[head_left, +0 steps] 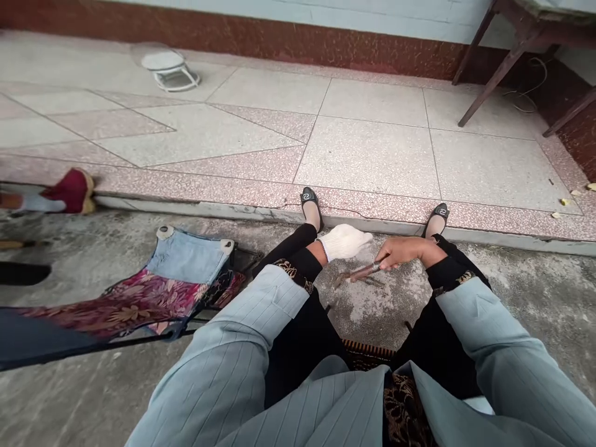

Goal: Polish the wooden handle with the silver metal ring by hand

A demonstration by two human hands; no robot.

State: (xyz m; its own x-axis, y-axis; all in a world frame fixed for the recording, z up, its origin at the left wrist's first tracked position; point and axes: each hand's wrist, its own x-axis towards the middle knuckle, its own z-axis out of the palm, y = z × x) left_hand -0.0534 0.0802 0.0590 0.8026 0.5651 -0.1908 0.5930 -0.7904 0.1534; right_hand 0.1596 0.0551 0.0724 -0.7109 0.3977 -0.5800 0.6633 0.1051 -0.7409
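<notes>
Left hand [347, 241]: white-gloved, curled; we cannot tell its grip.
Right hand [401, 251]: we find it clamped on a wooden-handled tool [365, 272].
Ground [535, 298]: stained grey.

just off centre toward four o'clock, the right hand [401, 251] hides one end of a brown tool [364, 272], whose far end is too blurred to identify, and it cannot be told whether the gloved left hand [343, 241] holds anything. the left edge cuts off a flowered folding chair [130, 301] at eight o'clock and another person's leg [40, 202] at nine; the top edge trims a wooden table [542, 26] at two, and a white stool [162, 61] at ten is blurred.
</notes>
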